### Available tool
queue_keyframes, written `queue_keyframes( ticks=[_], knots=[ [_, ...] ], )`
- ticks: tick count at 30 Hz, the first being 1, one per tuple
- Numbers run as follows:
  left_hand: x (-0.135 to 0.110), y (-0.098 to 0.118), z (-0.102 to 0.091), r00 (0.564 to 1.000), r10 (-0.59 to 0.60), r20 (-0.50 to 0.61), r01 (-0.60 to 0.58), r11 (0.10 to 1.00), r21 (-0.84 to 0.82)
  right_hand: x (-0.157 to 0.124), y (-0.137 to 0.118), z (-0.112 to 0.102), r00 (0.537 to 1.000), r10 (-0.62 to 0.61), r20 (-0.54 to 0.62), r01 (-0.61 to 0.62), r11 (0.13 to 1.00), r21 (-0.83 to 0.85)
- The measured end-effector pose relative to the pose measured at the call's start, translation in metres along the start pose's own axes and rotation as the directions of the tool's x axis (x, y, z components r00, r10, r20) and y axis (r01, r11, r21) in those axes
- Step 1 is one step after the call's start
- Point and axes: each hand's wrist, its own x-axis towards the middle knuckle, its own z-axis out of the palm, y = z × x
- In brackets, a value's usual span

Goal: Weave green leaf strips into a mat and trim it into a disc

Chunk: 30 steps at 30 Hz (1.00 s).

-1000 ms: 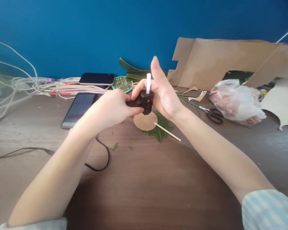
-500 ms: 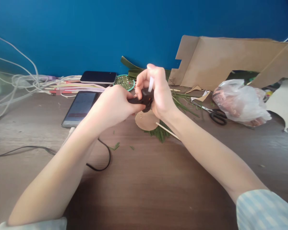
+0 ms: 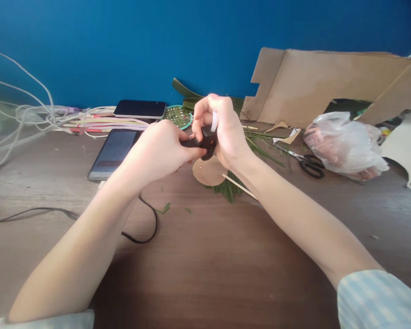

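Both my hands meet above the table around a black tool point(image 3: 208, 139) that looks like a hot glue gun. My left hand point(image 3: 159, 144) is closed on its narrow left part, thumb and fingers wrapped about it. A short white glue stick point(image 3: 214, 121) rises from the black body. My right hand point(image 3: 228, 128) curls around this stick and the tool's right side, fingers bent inward. Much of the tool is hidden by the fingers. Just below lies a round cardboard disc point(image 3: 208, 172) with a thin wooden stick point(image 3: 239, 186) beside it, over cut green leaf strips point(image 3: 229, 192).
To the left lie a phone point(image 3: 113, 153), another dark phone point(image 3: 140, 108), tangled white cables point(image 3: 37, 119) and a black cable point(image 3: 154, 224). On the right are scissors point(image 3: 310, 165), a plastic bag point(image 3: 345, 146) and folded cardboard point(image 3: 311, 87) against the blue wall point(image 3: 205, 41).
My right hand has shifted very slightly left, its fingers curling a little nearer the white stick. The left hand keeps its hold on the black tool; little else differs.
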Motion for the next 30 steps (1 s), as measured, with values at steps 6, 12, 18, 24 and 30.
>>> queue_keyframes(
  ticks=[6, 12, 18, 24, 30],
  knots=[
    [0.0, 0.0002, -0.0014, 1.0, 0.015, -0.001, -0.015, 1.0, 0.008, -0.0012, -0.0026, 0.0011, 0.999, 0.03, -0.026, -0.031, 0.999, -0.028],
    [0.001, -0.0006, -0.0016, 1.0, -0.002, 0.009, 0.002, 1.0, -0.004, -0.0014, -0.0003, -0.0017, 1.0, 0.008, 0.029, -0.008, 1.0, -0.017],
    [0.0004, 0.0019, -0.0028, 0.999, -0.016, 0.028, 0.018, 0.997, -0.073, -0.0007, -0.0015, -0.0029, 0.997, 0.037, 0.067, -0.037, 0.999, 0.003],
    [0.0, 0.0036, -0.0017, 0.999, -0.046, 0.007, 0.047, 0.991, -0.122, -0.0011, -0.0032, -0.001, 0.997, 0.071, 0.034, -0.071, 0.997, 0.005],
    [0.0005, 0.0003, -0.0013, 0.999, 0.005, 0.031, -0.001, 0.992, -0.126, -0.0014, -0.0006, 0.0016, 0.992, 0.069, -0.106, -0.069, 0.998, -0.001]
  ],
)
